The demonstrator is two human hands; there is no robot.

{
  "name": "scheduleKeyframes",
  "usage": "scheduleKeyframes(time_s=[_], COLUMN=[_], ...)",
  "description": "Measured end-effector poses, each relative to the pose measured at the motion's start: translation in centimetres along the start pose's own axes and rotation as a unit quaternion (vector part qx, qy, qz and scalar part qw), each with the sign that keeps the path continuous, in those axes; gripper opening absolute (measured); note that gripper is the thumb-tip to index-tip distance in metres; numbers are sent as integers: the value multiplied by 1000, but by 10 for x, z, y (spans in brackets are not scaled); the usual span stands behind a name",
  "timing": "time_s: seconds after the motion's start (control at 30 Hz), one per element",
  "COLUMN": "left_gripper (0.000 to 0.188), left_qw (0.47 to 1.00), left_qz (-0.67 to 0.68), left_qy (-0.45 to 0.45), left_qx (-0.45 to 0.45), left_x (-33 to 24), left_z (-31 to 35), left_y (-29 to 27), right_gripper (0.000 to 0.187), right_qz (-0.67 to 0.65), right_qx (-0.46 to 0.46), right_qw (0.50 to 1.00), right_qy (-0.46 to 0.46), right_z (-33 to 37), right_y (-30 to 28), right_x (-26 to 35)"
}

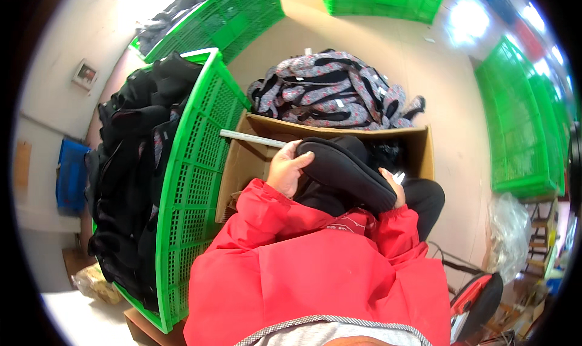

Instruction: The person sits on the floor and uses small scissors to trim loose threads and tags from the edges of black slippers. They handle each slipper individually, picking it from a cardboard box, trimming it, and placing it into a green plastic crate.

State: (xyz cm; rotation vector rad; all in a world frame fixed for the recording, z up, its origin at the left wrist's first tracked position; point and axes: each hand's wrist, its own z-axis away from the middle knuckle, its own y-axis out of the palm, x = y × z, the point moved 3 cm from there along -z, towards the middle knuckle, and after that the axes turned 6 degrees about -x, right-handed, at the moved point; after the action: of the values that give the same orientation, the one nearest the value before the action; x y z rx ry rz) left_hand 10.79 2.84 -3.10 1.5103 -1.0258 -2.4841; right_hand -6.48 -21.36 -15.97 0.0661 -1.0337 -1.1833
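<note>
Both hands are in front of me above a cardboard box, holding one long, padded black fabric piece [348,170] with a rounded, sole-like outline and a raised edge. My left hand [286,169] is closed on its left end, thumb on top. The fingers of my right hand [394,187] are closed round its right end. Next to the right fingertips shows a small white thing [398,177], too small to name. The underside of the black piece is hidden. Beneath my hands the cardboard box [339,128] holds dark items, partly covered by my arms.
Behind the box lies a heap of grey patterned fabric pieces [327,88] with black parts. A green crate [197,146] full of black pieces [133,164] stands at left. A pale strip [251,138] crosses the box's left corner. More green crates [515,116] stand at right and far back.
</note>
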Motion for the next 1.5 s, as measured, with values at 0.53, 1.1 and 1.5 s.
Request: scheduleKeyframes(time_s=[0.53, 1.1, 1.5], left_gripper=[33, 32, 30], left_qw=[999, 987, 213], left_qz=[39, 156, -583], left_qy=[-1, 23, 707], left_qx=[-6, 14, -339], left_x=[30, 19, -231], left_z=[1, 13, 180], left_y=[0, -4, -34], right_gripper=[25, 18, 16], right_qz=[16, -15, 67], right_qx=[35, -55, -147], right_qw=[999, 998, 983], right_qy=[7, 20, 88], right_z=[-22, 16, -2], right_y=[-34, 1, -28], right_x=[-11, -17, -41])
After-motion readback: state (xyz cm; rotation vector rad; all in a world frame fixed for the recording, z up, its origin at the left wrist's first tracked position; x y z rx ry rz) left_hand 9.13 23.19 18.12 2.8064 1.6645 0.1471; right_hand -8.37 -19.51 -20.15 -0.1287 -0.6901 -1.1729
